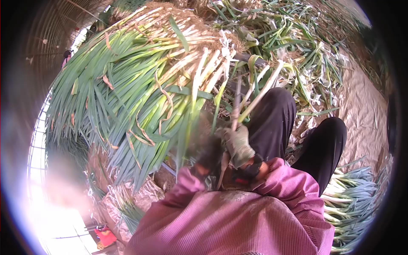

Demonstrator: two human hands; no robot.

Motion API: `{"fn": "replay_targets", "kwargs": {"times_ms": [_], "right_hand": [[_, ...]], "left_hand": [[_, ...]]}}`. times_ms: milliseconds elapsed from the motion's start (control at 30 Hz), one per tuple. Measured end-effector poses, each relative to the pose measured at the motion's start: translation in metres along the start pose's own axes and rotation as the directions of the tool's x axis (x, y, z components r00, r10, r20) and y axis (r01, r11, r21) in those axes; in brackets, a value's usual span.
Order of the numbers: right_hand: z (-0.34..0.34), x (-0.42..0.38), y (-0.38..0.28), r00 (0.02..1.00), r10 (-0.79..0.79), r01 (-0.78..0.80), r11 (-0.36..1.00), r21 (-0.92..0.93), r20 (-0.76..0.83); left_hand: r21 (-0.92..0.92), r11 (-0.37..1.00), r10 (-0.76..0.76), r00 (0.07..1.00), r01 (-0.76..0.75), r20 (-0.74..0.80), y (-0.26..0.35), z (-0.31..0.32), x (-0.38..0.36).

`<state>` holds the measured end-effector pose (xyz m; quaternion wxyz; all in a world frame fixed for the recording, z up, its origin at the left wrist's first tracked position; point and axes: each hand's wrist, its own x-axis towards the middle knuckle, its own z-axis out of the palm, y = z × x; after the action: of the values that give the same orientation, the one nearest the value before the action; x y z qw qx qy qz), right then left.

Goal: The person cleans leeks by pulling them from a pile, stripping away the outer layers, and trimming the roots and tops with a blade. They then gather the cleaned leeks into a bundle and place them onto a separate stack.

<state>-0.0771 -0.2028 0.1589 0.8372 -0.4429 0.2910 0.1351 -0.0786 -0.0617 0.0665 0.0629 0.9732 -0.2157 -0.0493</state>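
My right hand (pixel 239 143), in a worn grey-green glove, is closed round the lower part of a couple of green onion stalks (pixel 262 90). Their pale ends point up and to the right, beside my raised knee. My left hand (pixel 206 146) is smeared by motion just left of it, near the green leaves, and its fingers cannot be made out. A large heap of green onions (pixel 140 85) lies in front of me and to the left, roots at the top and leaves hanging toward me.
Stripped leaves and peelings (pixel 297 55) are piled ahead on the right. Trimmed green onions (pixel 350 204) lie in a row at my right side, near brown sheeting (pixel 361 102). A red and yellow item (pixel 105 236) sits at the lower left.
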Motion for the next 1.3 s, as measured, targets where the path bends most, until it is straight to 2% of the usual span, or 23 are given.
{"fn": "replay_targets", "kwargs": {"times_ms": [33,133,200,233,267,333,367,467,533,567,633,733,800,867,933,967,1033,1100,1133,1167,1200,1267,1300], "right_hand": [[-0.001,0.024,0.044,0.995,-0.093,0.093,0.996,-0.005,0.039],[0.007,0.01,0.066,0.987,0.053,-0.003,0.951,-0.308,0.154],[0.01,0.005,0.083,0.954,0.16,-0.018,0.874,-0.486,0.253],[0.011,0.008,0.096,0.93,0.206,0.003,0.822,-0.569,0.303],[0.012,0.012,0.107,0.903,0.253,0.037,0.76,-0.648,0.348],[0.014,0.011,0.1,0.836,0.391,0.057,0.637,-0.769,0.386],[0.014,0.012,0.102,0.831,0.366,0.083,0.661,-0.745,0.418],[0.01,0.012,0.102,0.853,0.293,0.064,0.762,-0.644,0.431],[0.013,0.0,0.084,0.9,0.266,-0.056,0.856,-0.514,0.345],[0.014,-0.004,0.072,0.906,0.274,-0.052,0.829,-0.557,0.323],[0.016,-0.005,0.05,0.92,0.281,-0.046,0.769,-0.638,0.272],[0.019,0.015,0.046,0.944,0.169,-0.069,0.94,-0.334,0.283],[0.021,0.03,0.034,0.956,0.121,-0.03,0.946,-0.322,0.268],[0.023,0.048,0.022,0.968,0.124,-0.04,0.933,-0.357,0.217],[0.023,0.067,0.018,0.971,0.086,-0.013,0.95,-0.311,0.222],[0.023,0.08,0.021,0.972,0.068,-0.001,0.957,-0.289,0.223],[0.02,0.128,0.043,0.965,0.068,-0.019,0.981,-0.193,0.253],[0.023,0.132,0.025,0.956,0.018,0.072,0.953,-0.293,0.293],[0.025,0.111,0.001,0.962,0.031,0.048,0.959,-0.278,0.27],[0.027,0.09,-0.023,0.968,0.043,0.024,0.965,-0.261,0.247],[0.028,0.122,-0.003,0.971,0.042,0.031,0.954,-0.298,0.235],[0.028,0.13,-0.004,0.977,0.035,0.031,0.954,-0.3,0.211],[0.027,0.11,-0.021,0.979,0.031,0.024,0.964,-0.264,0.202]], "left_hand": [[0.065,0.996,-0.064,0.998,0.064,-0.009,-0.004,0.0,0.01],[0.363,0.856,-0.334,0.93,0.367,-0.153,-0.005,-0.025,0.016],[0.388,0.802,-0.447,0.888,0.453,-0.113,-0.022,-0.037,0.013],[0.201,0.89,-0.408,0.912,0.41,-0.051,-0.051,-0.033,0.012],[0.268,0.88,-0.378,0.92,0.393,-0.107,-0.065,-0.02,0.01],[0.438,0.783,-0.266,0.875,0.441,-0.404,-0.072,-0.003,0.017],[0.507,0.719,-0.179,0.832,0.475,-0.525,-0.073,0.005,0.019],[0.427,0.751,-0.241,0.811,0.503,-0.533,-0.07,0.012,0.03],[0.377,0.81,-0.303,0.872,0.448,-0.385,-0.071,-0.005,0.035],[0.348,0.836,-0.325,0.894,0.424,-0.309,-0.075,-0.014,0.037],[0.322,0.862,-0.289,0.9,0.393,-0.325,-0.087,-0.009,0.029],[0.143,0.983,-0.024,0.853,0.115,-0.521,-0.084,0.001,0.008],[-0.006,1.0,0.002,0.864,-0.006,-0.504,-0.084,0.003,0.013],[-0.177,0.979,-0.137,0.964,0.098,-0.226,-0.094,0.025,0.031],[-0.616,0.765,-0.251,0.968,0.187,-0.017,-0.098,0.029,0.051],[-0.806,0.542,-0.301,0.95,0.238,0.078,-0.101,0.03,0.058],[-0.951,0.173,-0.345,0.92,0.257,0.186,-0.064,-0.028,0.068],[-0.974,0.083,-0.353,0.921,0.209,0.167,-0.048,-0.059,0.083],[-0.875,0.473,-0.263,0.964,0.099,-0.033,-0.064,-0.042,0.093],[-0.686,0.726,-0.169,0.98,0.048,-0.11,-0.084,-0.012,0.105],[-0.429,0.903,-0.052,0.987,-0.019,-0.155,-0.105,0.022,0.115],[-0.227,0.974,-0.031,0.984,-0.01,-0.176,-0.096,0.036,0.11],[-0.323,0.944,-0.135,0.975,0.073,-0.176,-0.066,0.019,0.093]]}}
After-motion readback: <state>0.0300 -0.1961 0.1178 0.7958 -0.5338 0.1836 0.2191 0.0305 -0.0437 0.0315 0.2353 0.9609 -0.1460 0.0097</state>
